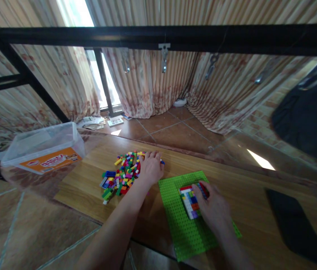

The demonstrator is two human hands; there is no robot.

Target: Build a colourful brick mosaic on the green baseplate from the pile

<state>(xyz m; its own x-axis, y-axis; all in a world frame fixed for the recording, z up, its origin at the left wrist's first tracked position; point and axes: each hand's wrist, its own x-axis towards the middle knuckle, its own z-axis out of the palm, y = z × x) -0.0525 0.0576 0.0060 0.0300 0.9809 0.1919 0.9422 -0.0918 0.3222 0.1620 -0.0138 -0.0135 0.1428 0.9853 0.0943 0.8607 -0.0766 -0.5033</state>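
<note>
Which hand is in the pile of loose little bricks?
The left hand. It rests on the right edge of the loose brick pile, while the right hand sits on the bricks already stuck to the green baseplate.

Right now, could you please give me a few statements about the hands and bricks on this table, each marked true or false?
1. The left hand rests on the brick pile. True.
2. The right hand lies on a red baseplate. False: the baseplate is green.
3. A small block of joined bricks sits on the baseplate by the right hand. True.
4. The clear bin stands to the right of the baseplate. False: it is far left, beyond the pile.
5. The pile lies left of the baseplate. True.
</note>
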